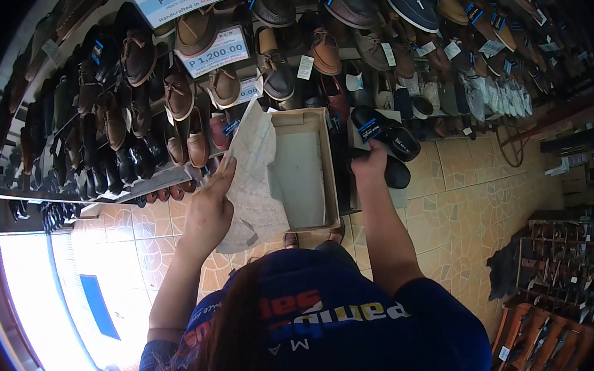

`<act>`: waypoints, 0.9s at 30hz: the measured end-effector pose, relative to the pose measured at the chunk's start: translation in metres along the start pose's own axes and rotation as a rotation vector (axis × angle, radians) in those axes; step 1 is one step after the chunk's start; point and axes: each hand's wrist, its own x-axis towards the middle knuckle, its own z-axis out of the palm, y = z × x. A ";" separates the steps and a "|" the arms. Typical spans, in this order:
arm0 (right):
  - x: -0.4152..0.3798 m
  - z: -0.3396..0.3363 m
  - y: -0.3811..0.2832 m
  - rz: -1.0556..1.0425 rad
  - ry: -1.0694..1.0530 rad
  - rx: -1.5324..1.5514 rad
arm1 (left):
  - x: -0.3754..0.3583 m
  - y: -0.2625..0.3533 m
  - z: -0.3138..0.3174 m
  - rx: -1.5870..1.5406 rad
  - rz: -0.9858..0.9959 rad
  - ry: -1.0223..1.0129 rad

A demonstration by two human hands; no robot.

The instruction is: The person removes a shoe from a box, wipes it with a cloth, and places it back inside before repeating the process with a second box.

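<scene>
In the head view, my left hand (210, 210) is at the edge of a creased sheet of wrapping paper (252, 182), pinching it and keeping it folded back to the left. The paper reaches out of an open cardboard shoe box (332, 181), whose pale inside shows no shoes. To the right of the box, my right hand (372, 162) grips a pair of black slip-on sandals (399, 143) with blue tags. Part of the sandals is hidden behind my fingers, and a pale flat piece lies behind them.
Shelves of shoes (278, 76) fill the far side, with price signs (213, 52) among them. Shoe racks (543, 337) stand at the right over a tiled floor (469, 220). Plastic-wrapped shoes (503, 97) sit at the back right. Bright light comes from the lower left.
</scene>
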 end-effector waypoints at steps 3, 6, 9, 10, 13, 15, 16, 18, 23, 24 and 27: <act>-0.063 -0.018 -0.003 -0.061 -0.106 -0.083 | -0.001 0.001 -0.004 -0.019 -0.027 -0.023; -0.134 -0.035 0.001 -0.257 -0.199 -0.282 | 0.002 0.000 -0.006 -0.018 0.023 -0.002; -0.179 -0.040 0.017 -0.288 -0.341 -0.508 | 0.007 -0.002 -0.005 -0.009 0.067 0.018; -0.182 -0.044 0.024 -0.296 -0.398 -0.554 | 0.009 -0.003 -0.005 -0.011 0.060 0.015; -0.162 -0.051 0.050 -0.245 -0.481 -0.563 | 0.011 -0.001 -0.003 0.005 0.033 -0.002; -0.138 -0.053 0.069 -0.180 -0.462 -0.586 | 0.010 0.000 -0.002 0.019 0.034 0.007; -0.128 -0.051 0.080 -0.145 -0.430 -0.627 | 0.009 -0.001 0.000 0.025 0.044 0.023; -0.106 -0.053 0.099 -0.082 -0.389 -0.672 | 0.007 -0.002 0.000 0.031 0.041 0.032; -0.058 -0.076 0.135 -0.031 -0.327 -0.759 | 0.004 -0.001 -0.001 0.004 0.035 0.021; -0.053 -0.080 0.138 0.016 -0.310 -0.760 | 0.003 -0.001 -0.001 -0.003 0.038 0.007; -0.043 -0.090 0.142 0.080 -0.313 -0.772 | 0.001 0.001 0.000 -0.058 0.017 -0.042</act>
